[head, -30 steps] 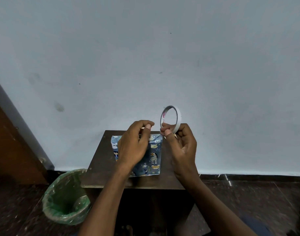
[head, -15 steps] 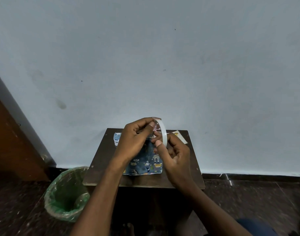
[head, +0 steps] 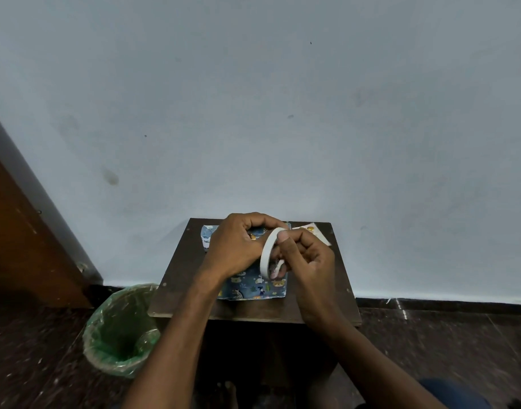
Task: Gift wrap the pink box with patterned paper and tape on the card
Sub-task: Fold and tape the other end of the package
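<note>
as before, right hand [head: 305,261] holding tape roll [head: 269,252]

Both forearms come up from the bottom of the frame and meet at lower centre. The left hand [head: 238,246] has curled fingers pinching something small; the right hand [head: 308,261] grips the tape roll [head: 268,252].

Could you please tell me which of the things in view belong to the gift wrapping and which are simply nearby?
Part of the job:
tape roll, held in the right hand
wrapped box in blue patterned paper, under the left hand
card at the table's far right

Just nearby:
green-lined bin on the floor
table
</note>
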